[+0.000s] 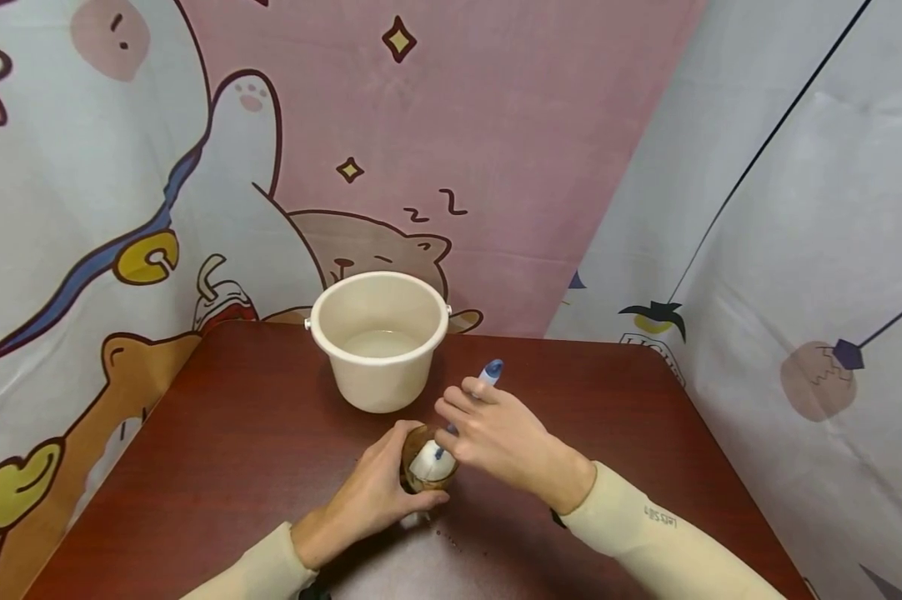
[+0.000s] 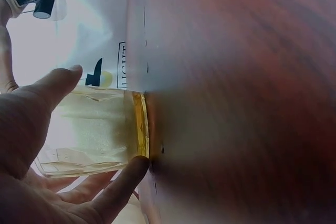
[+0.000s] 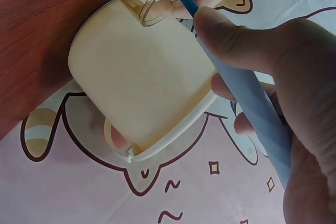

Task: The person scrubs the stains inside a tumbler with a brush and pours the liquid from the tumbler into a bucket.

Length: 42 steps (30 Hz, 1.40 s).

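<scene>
In the head view, my left hand [image 1: 372,487] grips an amber-tinted drinking glass [image 2: 94,129] on the table, thumb and fingers around its sides. The left wrist view shows the glass's yellowish base close to the wood. My right hand [image 1: 496,433] holds a cup brush by its blue handle [image 3: 244,95], which slants up to the right. Inside the mouth of the glass sits the brush's white head [image 1: 430,463]. In the right wrist view, thumb and fingers wrap the handle just outside the glass rim.
Just beyond the hands stands a cream bucket [image 1: 379,383] with shallow water in its bottom. Small drops dot the reddish-brown table [image 1: 256,467] near the glass. A printed cartoon curtain [image 1: 511,167] hangs behind the table's far edge and along its sides.
</scene>
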{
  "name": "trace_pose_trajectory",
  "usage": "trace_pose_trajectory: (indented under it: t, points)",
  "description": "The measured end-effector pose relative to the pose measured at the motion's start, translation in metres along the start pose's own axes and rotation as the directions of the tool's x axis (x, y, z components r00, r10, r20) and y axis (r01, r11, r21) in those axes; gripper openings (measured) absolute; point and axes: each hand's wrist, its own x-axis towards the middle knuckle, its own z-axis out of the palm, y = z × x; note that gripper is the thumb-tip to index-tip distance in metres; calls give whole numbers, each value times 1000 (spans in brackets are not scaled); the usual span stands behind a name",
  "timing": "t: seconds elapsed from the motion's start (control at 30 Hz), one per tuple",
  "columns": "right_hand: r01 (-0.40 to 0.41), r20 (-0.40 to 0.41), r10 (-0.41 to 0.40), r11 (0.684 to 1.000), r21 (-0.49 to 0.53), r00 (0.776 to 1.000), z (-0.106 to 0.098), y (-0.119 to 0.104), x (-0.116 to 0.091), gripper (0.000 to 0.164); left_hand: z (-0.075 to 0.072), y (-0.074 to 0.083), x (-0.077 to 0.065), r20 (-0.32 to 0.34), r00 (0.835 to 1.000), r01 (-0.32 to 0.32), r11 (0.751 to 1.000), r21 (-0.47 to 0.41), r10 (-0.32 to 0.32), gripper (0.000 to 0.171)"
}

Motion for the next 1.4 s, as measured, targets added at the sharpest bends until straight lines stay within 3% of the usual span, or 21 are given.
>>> trace_pose_trajectory:
  t: [0.3, 1.4]
  points:
    - [19, -13, -18, 1000, 21, 1000, 1, 2, -1, 16, 0, -1, 1, -2, 1000, -26, 1000, -8, 26, 82]
    - [-27, -78, 30, 999, 37, 996, -14, 23, -15, 18, -1, 1, 3, 22, 1000, 22, 999, -25, -22, 77]
